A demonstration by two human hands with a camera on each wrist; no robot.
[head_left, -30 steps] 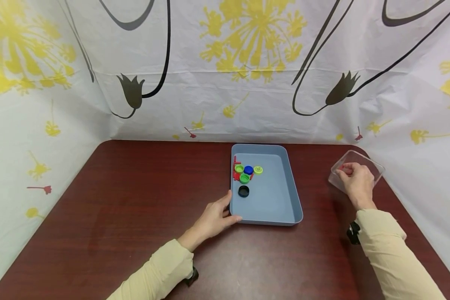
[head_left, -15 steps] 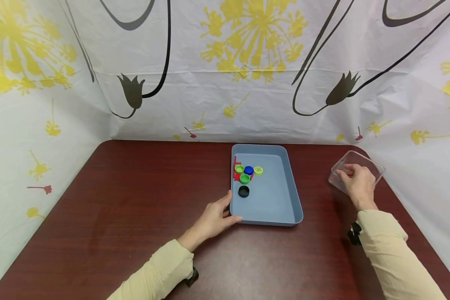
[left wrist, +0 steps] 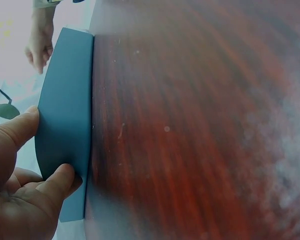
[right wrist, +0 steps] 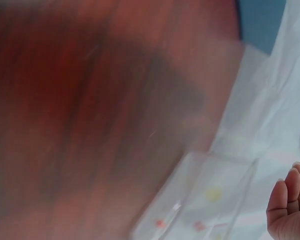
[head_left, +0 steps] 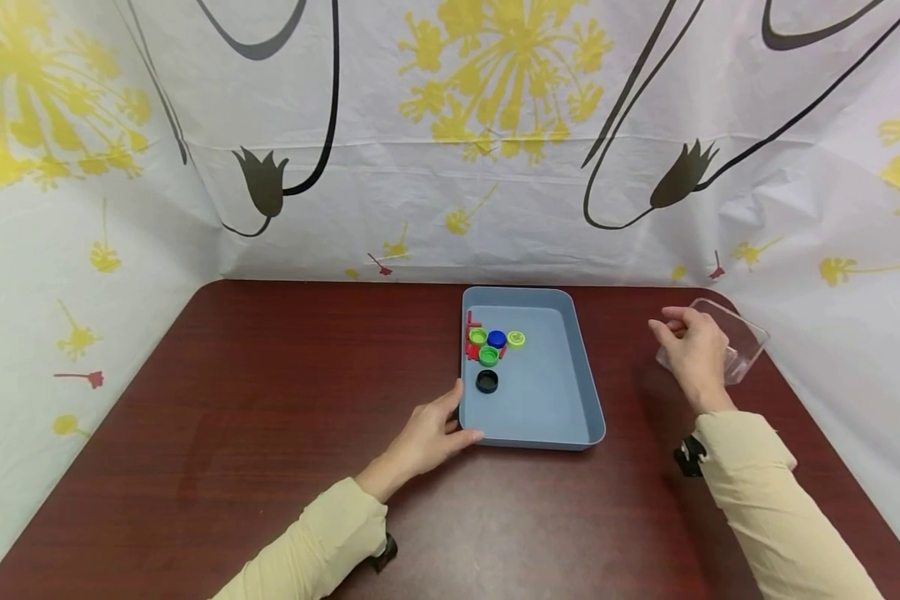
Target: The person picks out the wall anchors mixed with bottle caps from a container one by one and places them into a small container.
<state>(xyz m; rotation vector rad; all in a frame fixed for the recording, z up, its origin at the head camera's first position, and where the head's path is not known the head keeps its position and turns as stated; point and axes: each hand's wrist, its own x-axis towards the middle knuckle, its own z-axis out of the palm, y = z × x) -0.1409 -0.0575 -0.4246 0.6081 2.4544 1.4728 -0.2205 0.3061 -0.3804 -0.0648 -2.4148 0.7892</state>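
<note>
My left hand [head_left: 425, 437] grips the near left corner of a shallow blue-grey tray [head_left: 551, 379], its thumb on the front wall and its fingers along the left side. In the left wrist view the fingertips press on the tray's outer wall [left wrist: 65, 105]. Inside the tray lie a blue cap [head_left: 497, 339], a green cap [head_left: 488, 357], lime caps, a black cap [head_left: 487, 382] and small red pieces [head_left: 472, 352]. At the right, my right hand [head_left: 693, 350] hangs over the left edge of a clear plastic box [head_left: 748, 354]; thumb and forefinger are apart, with nothing visible between them.
A brown wooden table [head_left: 285, 383] lies under everything. White curtain [head_left: 435, 208] with yellow and grey flowers surrounds its back and sides. In the right wrist view, red and yellow spots show through the clear box [right wrist: 202, 185].
One second ago the right hand pinched a small red piece inside the clear box; that piece is out of sight now. The hand has moved left and up from the box. The left hand stays put.
</note>
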